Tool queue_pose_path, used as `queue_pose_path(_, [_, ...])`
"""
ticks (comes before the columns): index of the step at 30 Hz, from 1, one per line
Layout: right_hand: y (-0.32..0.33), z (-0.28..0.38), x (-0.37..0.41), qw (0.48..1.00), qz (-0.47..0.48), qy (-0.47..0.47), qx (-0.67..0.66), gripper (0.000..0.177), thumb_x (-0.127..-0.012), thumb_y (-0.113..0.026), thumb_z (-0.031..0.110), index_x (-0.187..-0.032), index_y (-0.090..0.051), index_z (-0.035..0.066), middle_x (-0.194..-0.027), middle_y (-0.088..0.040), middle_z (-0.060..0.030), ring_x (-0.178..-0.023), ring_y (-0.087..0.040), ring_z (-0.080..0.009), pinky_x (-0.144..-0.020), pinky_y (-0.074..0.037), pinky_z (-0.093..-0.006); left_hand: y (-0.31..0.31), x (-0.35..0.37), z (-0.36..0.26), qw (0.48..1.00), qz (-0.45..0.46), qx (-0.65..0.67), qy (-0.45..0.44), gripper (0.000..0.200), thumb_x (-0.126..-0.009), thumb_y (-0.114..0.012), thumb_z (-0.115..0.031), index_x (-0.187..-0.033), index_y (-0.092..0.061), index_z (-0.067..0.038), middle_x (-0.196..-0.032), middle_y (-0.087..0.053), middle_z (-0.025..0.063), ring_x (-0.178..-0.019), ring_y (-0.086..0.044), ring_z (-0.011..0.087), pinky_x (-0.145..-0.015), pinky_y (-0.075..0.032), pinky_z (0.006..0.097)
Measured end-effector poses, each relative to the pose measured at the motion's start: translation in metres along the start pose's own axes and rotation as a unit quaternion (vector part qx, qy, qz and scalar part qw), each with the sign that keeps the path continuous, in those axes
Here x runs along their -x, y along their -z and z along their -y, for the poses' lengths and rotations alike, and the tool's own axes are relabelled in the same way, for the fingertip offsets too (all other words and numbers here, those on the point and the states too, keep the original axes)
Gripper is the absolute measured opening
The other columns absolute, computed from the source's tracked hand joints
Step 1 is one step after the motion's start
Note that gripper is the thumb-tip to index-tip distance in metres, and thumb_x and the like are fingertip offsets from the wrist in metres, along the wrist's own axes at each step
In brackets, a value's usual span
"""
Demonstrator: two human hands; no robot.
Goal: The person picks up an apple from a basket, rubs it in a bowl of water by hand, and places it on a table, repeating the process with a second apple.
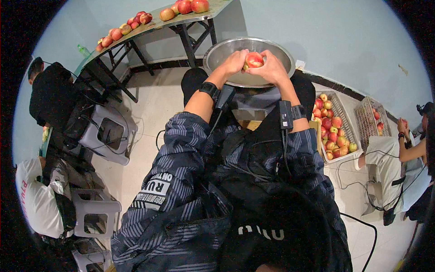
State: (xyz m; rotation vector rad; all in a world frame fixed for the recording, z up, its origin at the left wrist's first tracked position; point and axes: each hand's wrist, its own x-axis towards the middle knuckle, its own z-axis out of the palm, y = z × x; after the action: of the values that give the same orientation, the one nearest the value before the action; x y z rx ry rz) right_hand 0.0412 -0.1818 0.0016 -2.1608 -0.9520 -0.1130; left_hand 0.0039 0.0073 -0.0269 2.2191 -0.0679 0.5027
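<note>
A red and yellow apple [254, 60] is gripped between my two hands over a wide metal basin [290, 59]. My left hand [235, 62] closes on the apple's left side. From the right, my right hand [273, 69] holds it, with the thumb lying along its lower edge. The undersides of the fingers are hidden behind the apple. Inside the basin, below the hands, the surface looks pale and cloudy; I cannot make out what it holds. The basin rests on a grey stool [253, 100] between my knees.
At my right stands a white crate [350, 119] full of apples, with another crate [366, 117] beyond it. A long table [156, 28] with several apples runs along the wall. People sit at left and right, near grey stools [105, 136]. A cable [374, 235] trails over the floor.
</note>
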Motion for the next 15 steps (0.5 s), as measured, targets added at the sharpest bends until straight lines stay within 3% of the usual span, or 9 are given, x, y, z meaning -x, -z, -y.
queue_pose_path(2, [0.0, 0.0, 0.0, 1.0, 0.0, 0.001, 0.003, 0.091, -0.051, -0.086, 0.057, -0.118, -0.057, 0.003, -0.113, -0.067, -0.0206, -0.105, -0.065, -0.0343, -0.091, -0.05, -0.0427, 0.001, -0.001, 0.004, 0.999, -0.014, -0.041, -0.027, 0.06, -0.099, -0.024, -0.042, -0.079, -0.062, 0.001, -0.064, -0.061, 0.0174, -0.065, -0.06, 0.0305, -0.07, -0.048, 0.0426])
queue_pose_path(5, [0.001, 0.001, 0.002, 1.0, -0.008, 0.01, 0.01, 0.089, -0.052, -0.086, 0.056, -0.117, -0.057, 0.003, -0.112, -0.067, -0.0206, -0.105, -0.065, -0.0343, -0.091, -0.05, -0.0425, 0.004, -0.002, 0.003, 0.996, -0.014, -0.07, -0.053, 0.059, -0.097, -0.026, -0.043, -0.08, -0.063, 0.0, -0.064, -0.06, 0.018, -0.064, -0.06, 0.0296, -0.065, -0.047, 0.0414])
queue_pose_path(8, [0.002, 0.003, 0.004, 0.999, -0.016, 0.024, 0.019, 0.087, -0.053, -0.086, 0.056, -0.116, -0.058, 0.003, -0.111, -0.068, -0.0204, -0.104, -0.065, -0.0346, -0.091, -0.05, -0.0426, 0.005, -0.003, -0.005, 0.995, 0.035, -0.01, 0.095, 0.064, -0.098, -0.028, -0.05, -0.085, -0.067, 0.0, -0.067, -0.063, 0.0169, -0.063, -0.06, 0.0262, -0.064, -0.046, 0.0396])
queue_pose_path(11, [0.003, 0.004, 0.005, 0.999, 0.003, 0.033, 0.032, 0.083, -0.055, -0.085, 0.055, -0.114, -0.058, 0.003, -0.109, -0.068, -0.0204, -0.103, -0.066, -0.0352, -0.089, -0.051, -0.0434, 0.007, 0.01, -0.033, 0.986, 0.084, -0.019, 0.141, 0.07, -0.098, -0.029, -0.058, -0.091, -0.069, -0.001, -0.072, -0.065, 0.0154, -0.062, -0.059, 0.0226, -0.062, -0.046, 0.0377])
queue_pose_path(15, [0.003, 0.006, 0.005, 0.999, 0.01, 0.038, 0.036, 0.081, -0.055, -0.085, 0.055, -0.112, -0.059, 0.004, -0.106, -0.069, -0.0209, -0.101, -0.066, -0.036, -0.088, -0.051, -0.0444, 0.002, 0.009, -0.02, 0.996, 0.063, 0.025, 0.056, 0.073, -0.098, -0.028, -0.062, -0.091, -0.069, -0.001, -0.075, -0.066, 0.0145, -0.063, -0.059, 0.0235, -0.065, -0.047, 0.0396])
